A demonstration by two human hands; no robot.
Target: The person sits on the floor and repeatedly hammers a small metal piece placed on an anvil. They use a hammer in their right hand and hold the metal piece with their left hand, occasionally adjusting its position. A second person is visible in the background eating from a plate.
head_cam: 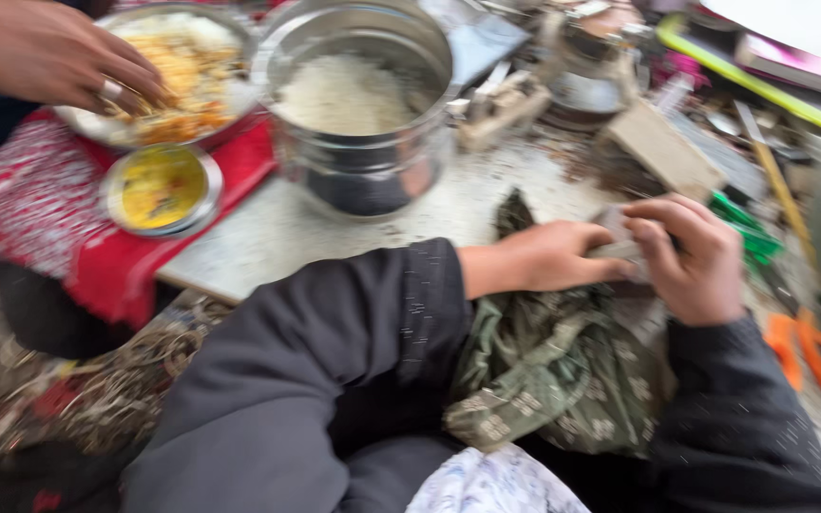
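Both hands meet over the olive patterned cloth (544, 366); left hand (548, 258) and right hand (691, 256) pinch a small grey piece (620, 237) between them, seemingly flat; blur hides detail.

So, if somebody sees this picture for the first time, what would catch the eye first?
Probably the two hands in the middle: the left hand and the right hand meet on a small grey object over a green patterned cloth. Behind them stands a big steel pot of white rice. At top left, another person's hand reaches into a plate of yellow rice, with a small bowl of yellow curry on a red cloth.
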